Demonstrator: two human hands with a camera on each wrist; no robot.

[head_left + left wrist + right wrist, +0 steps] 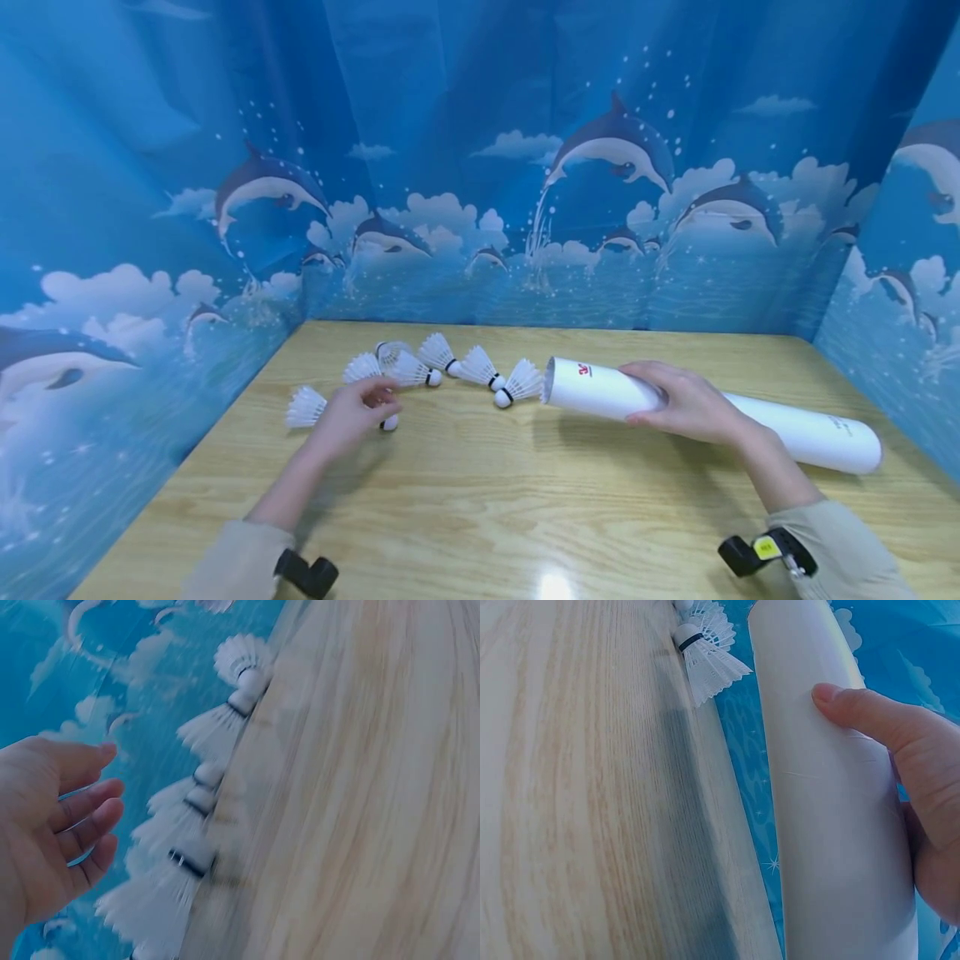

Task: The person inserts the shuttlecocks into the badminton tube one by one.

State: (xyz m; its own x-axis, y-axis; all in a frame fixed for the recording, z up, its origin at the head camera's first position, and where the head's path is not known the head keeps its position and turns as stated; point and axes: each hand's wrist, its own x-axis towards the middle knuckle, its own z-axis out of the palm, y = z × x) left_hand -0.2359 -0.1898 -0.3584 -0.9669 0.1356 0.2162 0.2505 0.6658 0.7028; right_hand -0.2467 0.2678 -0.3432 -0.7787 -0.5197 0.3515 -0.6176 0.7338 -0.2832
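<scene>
Left hand: left hand (351, 414) hovers over a white feathered shuttlecock (390, 422), fingers loosely bent, holding nothing.
Right hand: right hand (684, 402) grips a long white cardboard tube (802, 431) lying on the wooden table (480, 500).
Shuttlecock row: between both hands, scattered on the table, nearest one (516, 386) just beside the tube mouth.

Bare table (480, 500) lies open in front; shuttlecocks (480, 367) and tube (750, 412) block the rear.
</scene>
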